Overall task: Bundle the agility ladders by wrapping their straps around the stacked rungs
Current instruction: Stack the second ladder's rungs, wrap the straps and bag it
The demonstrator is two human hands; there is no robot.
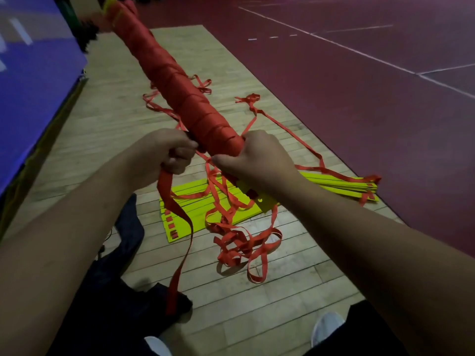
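Note:
A long bundle of stacked rungs, wound almost fully in red strap, slants up and away from me in mid-air. My right hand grips its near end. My left hand is closed on the loose red strap right beside the bundle; the strap's tail hangs down toward my lap. Below the bundle, a second ladder of yellow rungs lies flat on the wooden floor. Its red straps lie in a tangled heap in front of it.
More yellow rungs lie at the right by the edge of the wooden strip. Dark red court flooring lies to the right and a blue mat to the left. Dark cloth and my shoes are near me.

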